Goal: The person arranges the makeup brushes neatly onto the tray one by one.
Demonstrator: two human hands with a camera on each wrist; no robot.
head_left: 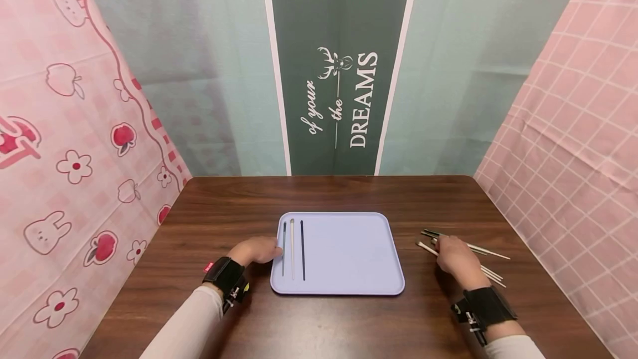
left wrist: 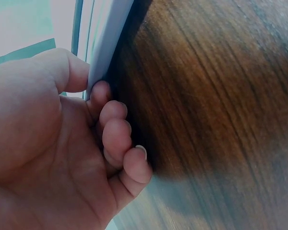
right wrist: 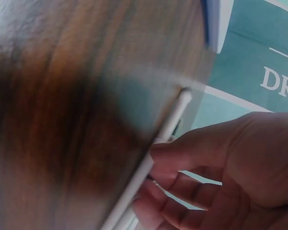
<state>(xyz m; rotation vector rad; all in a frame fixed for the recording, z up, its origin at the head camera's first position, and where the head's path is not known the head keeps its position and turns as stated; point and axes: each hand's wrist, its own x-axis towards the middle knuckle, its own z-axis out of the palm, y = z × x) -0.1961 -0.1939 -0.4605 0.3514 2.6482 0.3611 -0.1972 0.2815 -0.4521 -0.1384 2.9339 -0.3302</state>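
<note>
Three thin sticks lie side by side in the light purple tray [head_left: 349,254], all near its 9 o'clock edge and pointing about from 12 to 6: first the grey stick [head_left: 284,237], then the cream stick [head_left: 292,248], then the dark stick [head_left: 303,251]. The tray sits flat on the brown table [head_left: 324,320], and its wide remaining part reaches toward 3 o'clock.

At 9 o'clock of the tray is the left hand [head_left: 256,249]. Its grip is narrow: the thumb and the bent first finger pinch the tray's rim, while the other fingers curl just beside it, above the wood.

Well apart from the tray, at its 3 o'clock, is the right hand [head_left: 454,256]. It pinches a pale stick [right wrist: 130,191] between thumb and fingers; whether this stick touches the table, I cannot tell. Around and partly under this hand are the loose sticks [head_left: 488,251], spread on the table, with ends toward 10 and 4 o'clock. The hand hides their middles, so their number is not sure.

Each wrist wears a black strap [head_left: 226,276]. At 12 o'clock, behind the table, hangs a green cloth [head_left: 339,15] with white words.
</note>
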